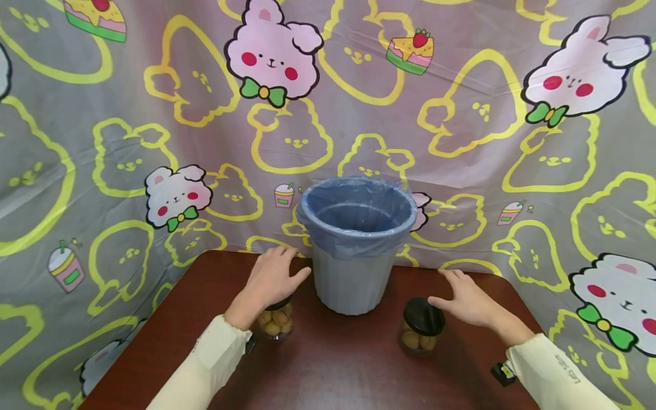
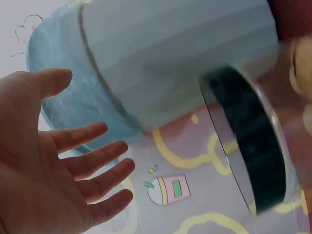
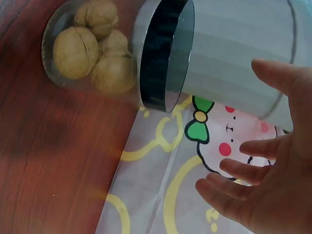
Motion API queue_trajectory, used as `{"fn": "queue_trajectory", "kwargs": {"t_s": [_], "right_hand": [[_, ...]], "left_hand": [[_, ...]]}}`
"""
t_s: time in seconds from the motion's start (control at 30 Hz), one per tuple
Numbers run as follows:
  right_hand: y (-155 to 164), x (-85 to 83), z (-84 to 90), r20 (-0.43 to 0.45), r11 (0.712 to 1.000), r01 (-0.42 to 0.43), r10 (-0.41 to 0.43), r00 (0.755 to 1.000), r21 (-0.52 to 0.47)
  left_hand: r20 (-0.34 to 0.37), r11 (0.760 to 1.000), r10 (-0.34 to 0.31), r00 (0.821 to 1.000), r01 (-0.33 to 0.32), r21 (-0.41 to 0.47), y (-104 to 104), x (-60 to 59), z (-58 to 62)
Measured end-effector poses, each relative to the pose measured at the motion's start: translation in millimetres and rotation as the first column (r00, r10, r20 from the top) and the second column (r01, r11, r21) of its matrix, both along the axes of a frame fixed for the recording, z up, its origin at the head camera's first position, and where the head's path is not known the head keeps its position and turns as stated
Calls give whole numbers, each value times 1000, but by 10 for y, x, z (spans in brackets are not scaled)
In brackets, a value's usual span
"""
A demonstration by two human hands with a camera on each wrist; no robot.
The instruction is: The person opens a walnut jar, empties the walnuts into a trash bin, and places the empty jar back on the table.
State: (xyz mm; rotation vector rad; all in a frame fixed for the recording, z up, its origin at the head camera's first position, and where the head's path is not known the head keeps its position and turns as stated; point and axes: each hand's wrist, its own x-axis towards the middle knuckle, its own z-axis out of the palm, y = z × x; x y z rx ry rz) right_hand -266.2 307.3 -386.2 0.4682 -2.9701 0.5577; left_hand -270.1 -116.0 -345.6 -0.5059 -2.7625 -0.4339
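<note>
Two upright, black-lidded walnut jars stand on the table (image 1: 328, 370): left jar (image 1: 275, 322) directly beneath the left hand (image 1: 271, 279), right jar (image 1: 422, 327) just left of and nearer than the right hand (image 1: 466, 299). Both hands hover spread, fingers straight, holding nothing. Bin (image 1: 356, 245), blue-lined, stands between the hands toward the far edge.

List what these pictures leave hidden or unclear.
- Left jar: lid hidden in the head view by the left hand; blurred in the left wrist view.
- Bin: bottom hidden by its own rim and liner in the head view.
- Right jar: nut count unclear; glass overlaps them.
</note>
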Motion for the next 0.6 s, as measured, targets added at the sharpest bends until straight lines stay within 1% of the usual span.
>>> {"fn": "queue_trajectory", "kwargs": {"t_s": [0.1,0.27,0.47,0.6], "right_hand": [[-48,16,-21,31,1000,-19,19,999,-2],[-111,30,-75,85,999,-46,45,995,3],[-142,28,-201,127,997,-83,82,988,5],[-154,11,-273,148,996,-91,91,985,-3]], "left_hand": [[-20,999,-54,998,54,1,74,29,-41],[15,988,-150,988,150,18,174,64,-153],[33,974,-222,975,220,42,301,134,-290],[44,966,-259,965,257,39,394,163,-368]]}}
